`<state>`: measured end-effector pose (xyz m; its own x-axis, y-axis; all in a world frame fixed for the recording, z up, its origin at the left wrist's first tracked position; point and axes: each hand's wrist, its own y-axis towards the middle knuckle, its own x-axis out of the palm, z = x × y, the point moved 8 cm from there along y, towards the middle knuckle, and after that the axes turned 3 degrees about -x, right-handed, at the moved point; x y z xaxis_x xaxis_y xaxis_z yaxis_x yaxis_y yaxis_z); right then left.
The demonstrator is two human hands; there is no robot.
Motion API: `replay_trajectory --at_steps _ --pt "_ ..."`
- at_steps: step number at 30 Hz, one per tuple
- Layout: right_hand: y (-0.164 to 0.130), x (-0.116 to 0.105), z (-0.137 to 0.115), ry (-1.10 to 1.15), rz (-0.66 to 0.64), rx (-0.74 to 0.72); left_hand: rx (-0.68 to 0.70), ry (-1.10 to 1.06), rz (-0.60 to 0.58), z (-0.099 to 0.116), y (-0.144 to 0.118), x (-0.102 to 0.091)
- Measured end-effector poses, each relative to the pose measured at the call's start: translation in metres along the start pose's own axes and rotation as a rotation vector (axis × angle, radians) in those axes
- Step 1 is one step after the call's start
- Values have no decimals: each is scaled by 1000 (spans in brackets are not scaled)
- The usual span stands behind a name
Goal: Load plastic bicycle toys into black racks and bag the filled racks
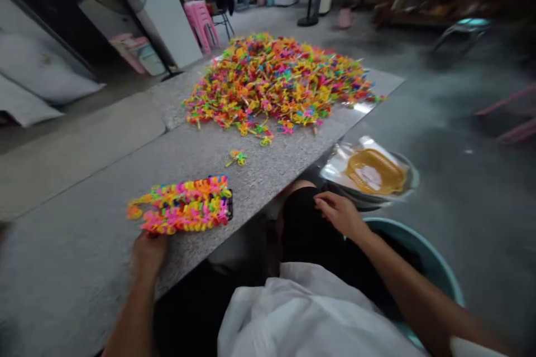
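Observation:
A packed bundle of bright plastic pieces in pink, yellow, green and orange lies on the grey stone table, set in a dark holder. My left hand grips its near edge. My right hand rests on my knee in dark trousers, below the table edge, fingers loosely apart and holding nothing. A big heap of the same colourful pieces covers the far end of the table. A couple of loose pieces lie between heap and bundle.
A metal basin with clear plastic and a yellow basket stands on the floor right of the table. A teal tub sits by my right leg. Pink stools, a fan and chairs stand further back.

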<state>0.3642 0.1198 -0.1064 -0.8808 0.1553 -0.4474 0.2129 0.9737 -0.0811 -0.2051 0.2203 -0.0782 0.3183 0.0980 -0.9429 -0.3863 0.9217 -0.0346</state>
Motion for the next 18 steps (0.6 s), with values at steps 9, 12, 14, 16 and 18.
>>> replay_trajectory --at_steps 9,12,14,16,18 --pt "-7 155 -118 229 -227 -369 -92 -91 -2 -4 -4 -15" --pt "-3 202 -139 256 -233 -412 -94 -84 -2 -11 -9 -13" --pt "-4 218 -140 267 -249 -419 -101 -70 1 -15 -12 -12" --pt "-8 226 -136 259 -271 -439 -107 -71 3 -18 -15 -9" --pt "-14 231 -133 236 -291 -466 -123 -83 12 -18 -17 -5"
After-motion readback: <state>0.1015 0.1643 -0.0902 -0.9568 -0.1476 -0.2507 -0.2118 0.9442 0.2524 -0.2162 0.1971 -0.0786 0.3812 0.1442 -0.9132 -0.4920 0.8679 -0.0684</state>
